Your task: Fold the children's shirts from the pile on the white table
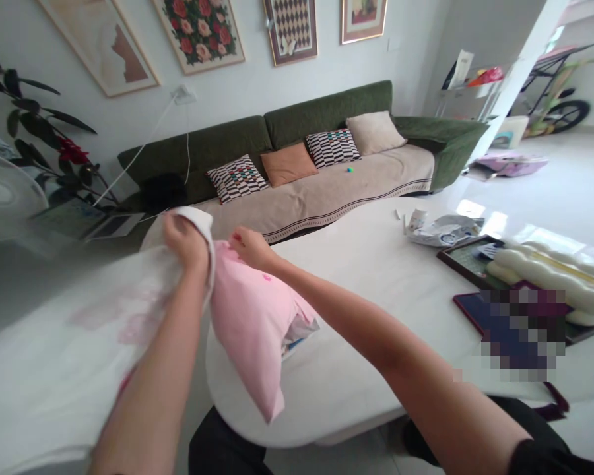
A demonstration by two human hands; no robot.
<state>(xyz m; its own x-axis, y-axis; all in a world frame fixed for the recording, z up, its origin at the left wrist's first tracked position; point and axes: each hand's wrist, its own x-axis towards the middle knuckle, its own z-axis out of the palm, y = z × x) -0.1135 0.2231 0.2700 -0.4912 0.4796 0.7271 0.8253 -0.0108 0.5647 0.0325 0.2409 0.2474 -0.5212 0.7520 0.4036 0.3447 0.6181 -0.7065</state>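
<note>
My left hand (185, 241), fingers curled, grips the hem of a white cloth (79, 343) with faded pink prints. The cloth spreads blurred over the left side, and its edge loops round my left wrist. My right hand (251, 247) pinches the upper corner of a pink cloth (250, 316), which hangs in a pillow-like shape over the left end of the white table (356, 277). Whether anything fills the pink cloth I cannot tell. From under its right side pokes a crumpled wrapper (299, 332), partly hidden.
On the table's right lie a crumpled plastic package (445, 227), a dark tray (468, 260), a cream wavy-sided box (549, 274) and a dark blue flat thing (499, 330), partly pixelated. Behind stands a green sofa (218, 142) with cushions. A fan (10, 194) and a plant (39, 125) are at left.
</note>
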